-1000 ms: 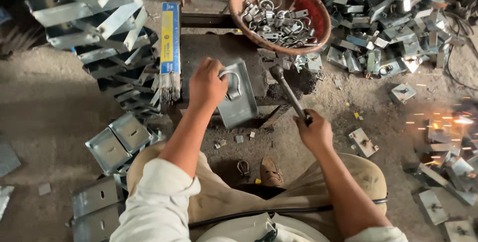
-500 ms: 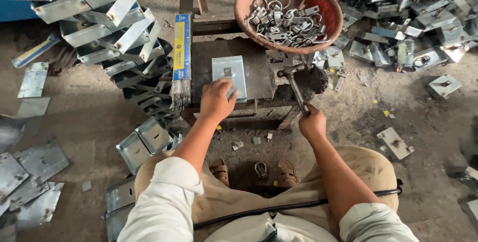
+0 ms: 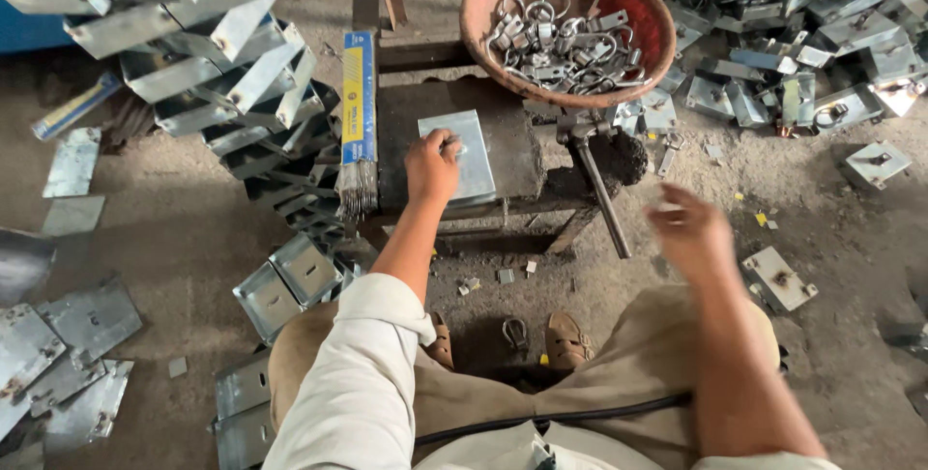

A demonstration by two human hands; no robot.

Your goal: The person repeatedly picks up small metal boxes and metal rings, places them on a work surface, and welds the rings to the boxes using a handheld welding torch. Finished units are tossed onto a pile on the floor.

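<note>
The left hand [image 3: 432,166] presses its fingers flat on the grey rectangular sheet-metal plate [image 3: 462,155], lying centre frame on the dark block surface [image 3: 512,136]; best kept square and still; the right hand [image 3: 688,231], blurred, hangs released beside the steel-handled hammer [image 3: 597,180].
</note>
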